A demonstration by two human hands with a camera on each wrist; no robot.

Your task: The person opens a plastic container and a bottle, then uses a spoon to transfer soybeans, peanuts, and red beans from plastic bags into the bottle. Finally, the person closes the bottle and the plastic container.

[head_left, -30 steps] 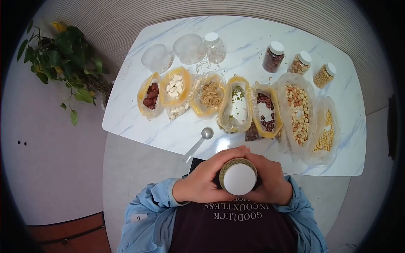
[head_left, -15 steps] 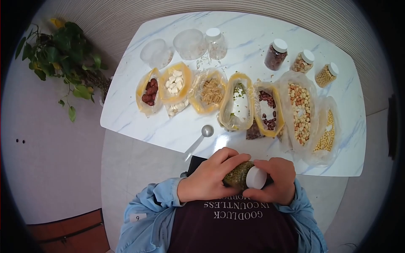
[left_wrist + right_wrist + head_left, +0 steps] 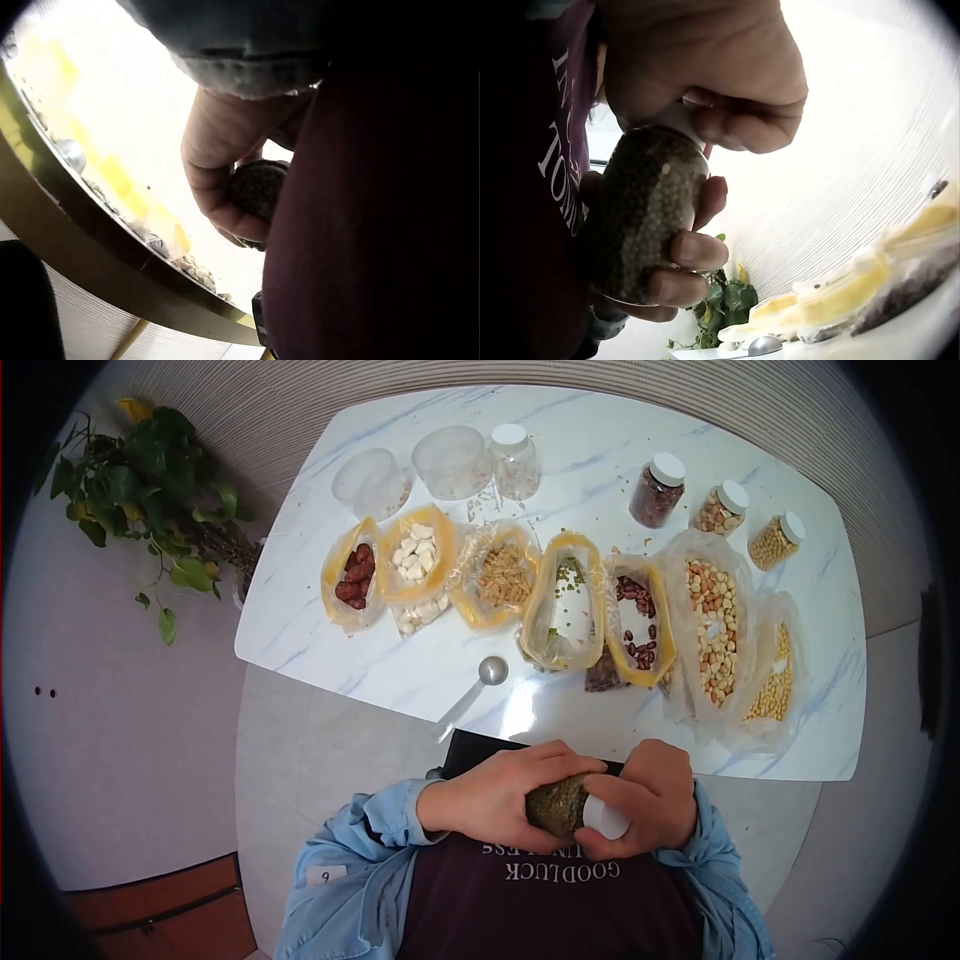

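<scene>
In front of the chest, near the table's front edge, a clear jar (image 3: 557,807) of small green beans lies tipped on its side, its white lid (image 3: 605,818) toward the right. My left hand (image 3: 495,795) grips the body of the jar, fingers wrapped around it. With curled fingers and thumb, my right hand (image 3: 657,800) grips the lid. From the right wrist view, the jar (image 3: 645,214) looks packed with beans up to the neck, and the right hand (image 3: 712,67) covers most of the lid. The left wrist view shows the jar's bottom (image 3: 256,191) beyond the left-hand fingers.
Open bags cross the table (image 3: 400,675): red dates (image 3: 355,580), white pieces (image 3: 415,560), green beans (image 3: 568,585), dark red beans (image 3: 635,620), peanuts (image 3: 712,630), yellow beans (image 3: 770,685). A metal spoon (image 3: 491,671) lies in front. Lidded jars (image 3: 657,492) and clear tubs (image 3: 452,463) stand behind.
The jar has tipped from lid facing up to lid facing right. My right hand has shifted from the jar's side onto the lid, and its fingers have turned around it.
</scene>
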